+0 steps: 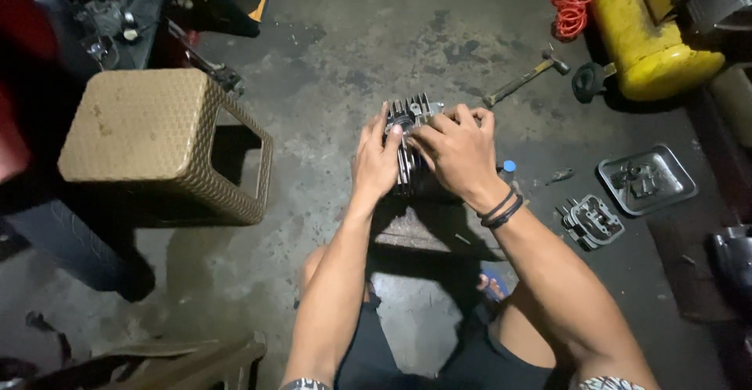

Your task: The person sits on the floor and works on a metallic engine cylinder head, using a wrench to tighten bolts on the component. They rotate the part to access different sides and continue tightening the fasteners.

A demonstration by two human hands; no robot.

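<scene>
2 hands clasped on a finned engine cylinder — left hand, right hand.

Right of the grip, a metal tray holding small parts; left, a woven stool — all on stained concrete floor.

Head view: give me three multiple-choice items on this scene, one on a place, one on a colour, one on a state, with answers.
1. Where does the hammer lie?
A. on the stool
B. on the floor beyond the hands
C. in the metal tray

2. What colour is the tank at upper right?
A. yellow
B. blue
C. white

3. How is the finned engine cylinder held?
A. by the left hand only
B. by neither hand
C. by both hands

Answers: 1 B, it rests on the concrete floor past the cylinder. 2 A, its body is plainly yellow. 3 C, the left hand and right hand both grip it.
</scene>
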